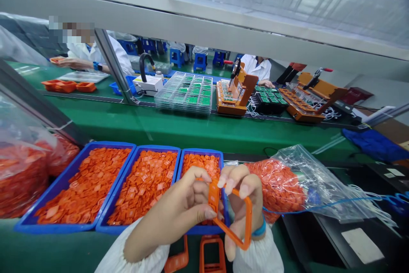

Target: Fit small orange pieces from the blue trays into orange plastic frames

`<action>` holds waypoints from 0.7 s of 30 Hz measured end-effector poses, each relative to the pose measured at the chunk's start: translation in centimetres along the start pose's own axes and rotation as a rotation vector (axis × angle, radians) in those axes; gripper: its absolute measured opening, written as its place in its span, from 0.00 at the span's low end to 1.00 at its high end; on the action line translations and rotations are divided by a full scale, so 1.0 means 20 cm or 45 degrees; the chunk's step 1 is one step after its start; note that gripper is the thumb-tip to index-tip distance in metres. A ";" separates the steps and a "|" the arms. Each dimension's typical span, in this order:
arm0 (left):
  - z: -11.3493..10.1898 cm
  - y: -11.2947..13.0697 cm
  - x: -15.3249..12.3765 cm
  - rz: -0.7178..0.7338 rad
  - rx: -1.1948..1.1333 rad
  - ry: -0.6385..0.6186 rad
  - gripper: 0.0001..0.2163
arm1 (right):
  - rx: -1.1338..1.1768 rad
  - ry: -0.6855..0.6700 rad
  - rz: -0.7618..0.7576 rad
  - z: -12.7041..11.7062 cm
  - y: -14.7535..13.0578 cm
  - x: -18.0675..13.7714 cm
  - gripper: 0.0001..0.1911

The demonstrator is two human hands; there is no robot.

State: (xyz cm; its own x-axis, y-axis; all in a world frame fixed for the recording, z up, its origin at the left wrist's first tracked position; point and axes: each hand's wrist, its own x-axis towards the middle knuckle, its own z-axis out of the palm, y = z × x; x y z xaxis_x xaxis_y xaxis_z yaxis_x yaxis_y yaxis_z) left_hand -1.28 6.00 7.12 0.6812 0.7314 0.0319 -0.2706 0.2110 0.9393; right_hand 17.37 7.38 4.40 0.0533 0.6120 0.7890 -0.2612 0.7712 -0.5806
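Observation:
My left hand (179, 211) and my right hand (241, 198) are raised in front of me, both pinched on an orange plastic frame (238, 226). The left thumb and fingers grip a small orange piece (213, 196) at the frame's upper end. My right fingers hold the frame's top bar and its right side. Below my wrists, on the green bench, lie two more orange frames (211, 254).
Three blue trays (128, 160) full of small orange plastic parts stand ahead. Clear bags of orange parts (287, 183) lie to the right and far left (22, 175). Across the green belt (191, 128) are stacked circuit-board trays (187, 92), orange jigs (234, 94) and other seated people.

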 end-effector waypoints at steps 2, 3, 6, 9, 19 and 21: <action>0.00 -0.01 0.01 -0.015 -0.048 -0.106 0.30 | 0.061 -0.032 0.033 -0.01 -0.01 -0.01 0.40; -0.01 -0.02 0.02 -0.019 -0.054 -0.164 0.35 | 0.090 -0.052 0.036 -0.02 -0.01 -0.01 0.40; -0.03 -0.01 0.03 0.045 0.131 -0.241 0.32 | 0.122 -0.150 0.002 -0.02 0.00 -0.03 0.37; -0.05 0.03 0.02 0.142 0.391 -0.217 0.22 | 0.124 -0.234 -0.032 -0.02 0.02 -0.02 0.37; -0.04 0.08 0.01 0.068 0.484 -0.149 0.23 | 0.196 -0.311 0.051 -0.04 0.06 -0.05 0.44; -0.04 0.07 0.01 0.060 0.442 -0.145 0.24 | 0.192 -0.215 0.160 -0.06 0.11 -0.12 0.45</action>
State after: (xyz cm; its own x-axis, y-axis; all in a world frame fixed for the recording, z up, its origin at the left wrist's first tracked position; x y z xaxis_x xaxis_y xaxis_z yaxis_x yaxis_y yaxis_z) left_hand -2.00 6.96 8.18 0.7502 0.6540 0.0973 -0.0697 -0.0682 0.9952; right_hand 17.93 7.79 1.03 -0.1472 0.6534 0.7426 -0.3973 0.6485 -0.6493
